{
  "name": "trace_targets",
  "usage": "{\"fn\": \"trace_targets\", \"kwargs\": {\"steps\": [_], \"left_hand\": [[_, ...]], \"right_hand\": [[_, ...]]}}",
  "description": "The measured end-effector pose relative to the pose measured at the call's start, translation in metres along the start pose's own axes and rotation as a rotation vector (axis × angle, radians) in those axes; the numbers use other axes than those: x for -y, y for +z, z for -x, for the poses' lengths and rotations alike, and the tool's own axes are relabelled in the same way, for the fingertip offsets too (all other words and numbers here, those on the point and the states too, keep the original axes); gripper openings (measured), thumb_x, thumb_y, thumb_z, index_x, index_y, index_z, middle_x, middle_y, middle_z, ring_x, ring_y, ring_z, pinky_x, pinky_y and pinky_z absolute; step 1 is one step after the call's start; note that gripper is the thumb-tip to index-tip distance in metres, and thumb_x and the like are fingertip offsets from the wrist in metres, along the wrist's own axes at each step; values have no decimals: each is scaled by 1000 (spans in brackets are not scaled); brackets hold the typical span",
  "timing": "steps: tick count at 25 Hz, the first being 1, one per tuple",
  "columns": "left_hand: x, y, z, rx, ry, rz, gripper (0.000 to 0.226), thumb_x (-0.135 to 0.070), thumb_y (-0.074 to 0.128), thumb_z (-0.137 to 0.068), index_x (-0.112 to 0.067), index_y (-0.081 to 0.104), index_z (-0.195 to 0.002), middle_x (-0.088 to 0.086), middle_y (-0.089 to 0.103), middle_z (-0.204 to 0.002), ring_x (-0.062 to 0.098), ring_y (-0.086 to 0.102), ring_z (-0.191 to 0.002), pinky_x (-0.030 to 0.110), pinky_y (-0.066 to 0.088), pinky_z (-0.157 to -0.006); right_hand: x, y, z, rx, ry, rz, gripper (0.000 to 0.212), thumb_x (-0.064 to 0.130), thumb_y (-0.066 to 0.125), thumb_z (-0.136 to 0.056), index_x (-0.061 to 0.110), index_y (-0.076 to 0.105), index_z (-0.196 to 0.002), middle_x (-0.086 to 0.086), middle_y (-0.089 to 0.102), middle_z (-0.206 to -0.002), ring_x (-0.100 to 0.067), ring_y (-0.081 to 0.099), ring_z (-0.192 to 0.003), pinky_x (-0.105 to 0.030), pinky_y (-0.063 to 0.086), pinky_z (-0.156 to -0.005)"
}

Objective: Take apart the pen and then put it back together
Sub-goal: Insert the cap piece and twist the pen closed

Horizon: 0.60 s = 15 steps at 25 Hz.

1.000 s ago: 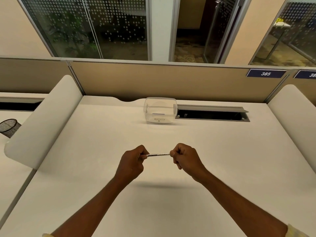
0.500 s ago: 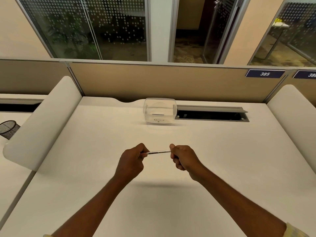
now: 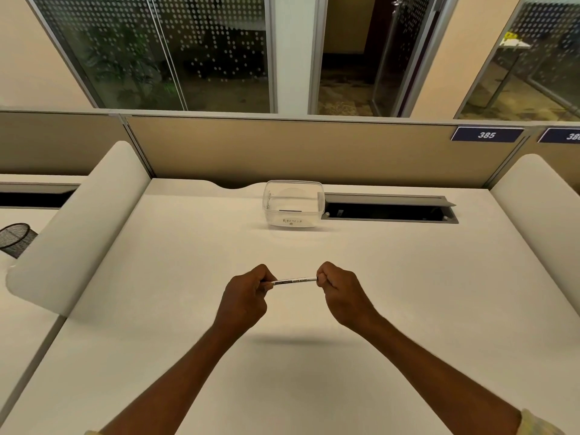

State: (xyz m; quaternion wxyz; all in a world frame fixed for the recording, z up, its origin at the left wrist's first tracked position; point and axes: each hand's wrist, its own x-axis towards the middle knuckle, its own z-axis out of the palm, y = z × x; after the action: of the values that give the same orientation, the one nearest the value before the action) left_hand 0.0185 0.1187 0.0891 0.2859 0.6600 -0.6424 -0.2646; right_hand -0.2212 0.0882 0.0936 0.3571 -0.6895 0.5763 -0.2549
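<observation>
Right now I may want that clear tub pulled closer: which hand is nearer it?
Right, slightly. The right hand sits below the clear tub's right edge; the left hand lies further off, down-left.

Both ends of the pen (image 3: 294,281) vanish inside the closed grip of the left hand (image 3: 244,298) and the right hand (image 3: 343,295), so its tip and cap cannot be seen. The print along its barrel is too small to read. The second number plate (image 3: 560,135) and the mesh basket (image 3: 15,238) are cut off by the frame's edges. Both sleeves are barely visible at the bottom.
</observation>
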Motion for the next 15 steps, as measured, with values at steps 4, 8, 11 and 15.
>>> {"fn": "trace_targets", "kwargs": {"steps": [4,8,11,15], "left_hand": [[-2,0,0,-5,16,-45,25,-1,59,-96,-25,62,-87,-12,57,-62,16,48,-61,41,49,-61],[1,-2,-2,4,4,-9,25,-3,60,-98,-25,62,-86,-10,54,-59,14,43,-58,32,40,-58],[1,-5,-4,16,-23,42,24,-3,60,-99,-22,63,-86,-8,52,-59,12,42,-57,27,36,-56],[1,-7,-6,69,-37,67,26,-4,61,-99,-25,64,-83,-7,59,-63,9,45,-58,25,38,-58]], "right_hand": [[12,-5,-8,88,335,-284,33,1,43,-91,20,50,-64,4,49,-61,-18,36,-54,-29,26,-53],[18,-15,-5,150,362,-377,28,12,48,-104,11,63,-81,-3,58,-68,-17,49,-51,-24,39,-50],[8,-10,5,-3,35,-150,16,12,55,-104,17,65,-92,1,66,-81,-23,61,-66,-31,50,-62],[-5,-9,7,-89,-249,43,12,8,56,-103,19,61,-99,7,63,-95,-19,60,-79,-34,51,-69]]}}
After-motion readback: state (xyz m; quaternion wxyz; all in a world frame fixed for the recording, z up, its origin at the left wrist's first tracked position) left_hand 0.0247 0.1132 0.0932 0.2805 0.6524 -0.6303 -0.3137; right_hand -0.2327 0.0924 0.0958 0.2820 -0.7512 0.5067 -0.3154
